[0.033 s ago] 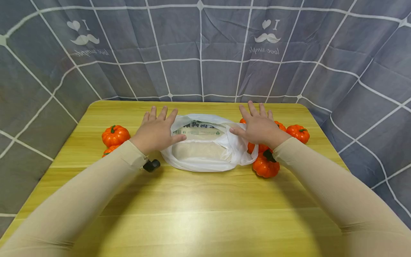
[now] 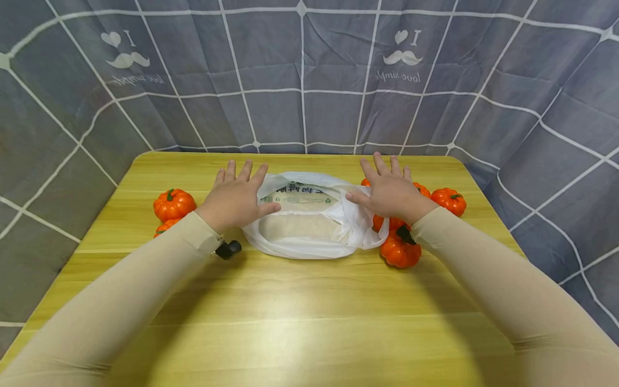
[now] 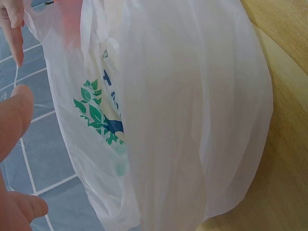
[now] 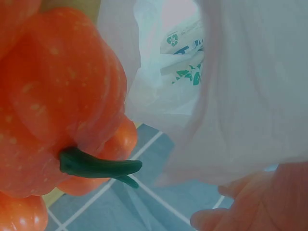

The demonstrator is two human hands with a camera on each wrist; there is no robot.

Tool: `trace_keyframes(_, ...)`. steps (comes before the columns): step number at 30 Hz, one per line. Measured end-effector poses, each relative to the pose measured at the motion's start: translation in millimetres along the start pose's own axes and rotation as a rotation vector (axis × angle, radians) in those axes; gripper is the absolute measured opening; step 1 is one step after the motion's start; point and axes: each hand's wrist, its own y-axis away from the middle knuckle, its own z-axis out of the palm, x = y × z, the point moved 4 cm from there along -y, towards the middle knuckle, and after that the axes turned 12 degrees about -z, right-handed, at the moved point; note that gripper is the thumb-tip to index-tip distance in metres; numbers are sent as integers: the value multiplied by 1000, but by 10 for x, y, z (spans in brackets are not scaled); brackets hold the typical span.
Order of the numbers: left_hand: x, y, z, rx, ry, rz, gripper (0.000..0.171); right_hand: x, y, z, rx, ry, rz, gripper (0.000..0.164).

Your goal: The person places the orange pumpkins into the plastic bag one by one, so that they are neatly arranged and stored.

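Head view shows both hands, left [image 2: 237, 199] and right [image 2: 389, 191], flat and open-fingered on the thin white plastic bag [image 2: 309, 226] mid-surface toward its far edge; spreading its mouth wide and evenly probably helps, clear of the small orange pumpkins [image 2: 400, 250].

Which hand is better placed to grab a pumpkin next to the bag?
Probably the right hand: it hovers over the pumpkins beside the plastic bag. The left hand is farther from any.
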Motion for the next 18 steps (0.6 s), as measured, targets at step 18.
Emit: trace_keyframes(18, -58, 40, 37, 6, 21, 0, 102, 104, 147, -42, 46, -33, 13, 101)
